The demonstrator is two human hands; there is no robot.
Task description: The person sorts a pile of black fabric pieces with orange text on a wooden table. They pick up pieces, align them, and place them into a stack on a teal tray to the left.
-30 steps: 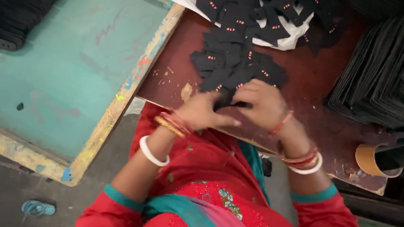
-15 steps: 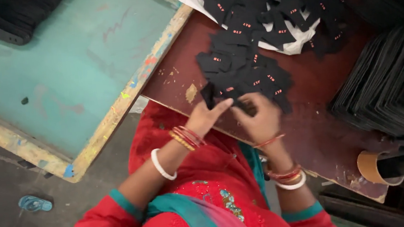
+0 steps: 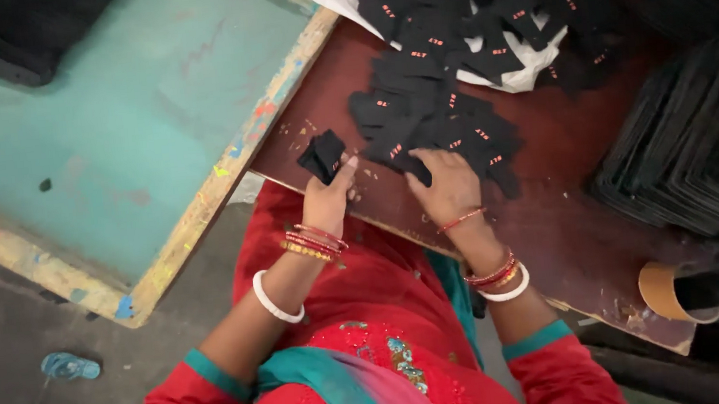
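Sorting black cloth pieces at the counter [image 3: 552,173]

The left hand [image 3: 326,201] pinched one black piece [image 3: 322,155] in closed fingers; the right hand [image 3: 445,186] lay with fingers spread, gripping nothing, on the pile [image 3: 435,118].

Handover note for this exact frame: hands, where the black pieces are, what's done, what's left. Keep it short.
Left hand: grip shut on a small black piece, lifted clear of the pile, near the board's left edge.
Right hand: flat on the near edge of the pile, fingers on the pieces, nothing lifted.
Pile: black cut pieces with small red marks, on the brown board, spilling off a white sheet behind.
Black stacks stand at right; teal frame at left.
Done: one piece picked out.
Left: the bulk of the pile looks unsorted.
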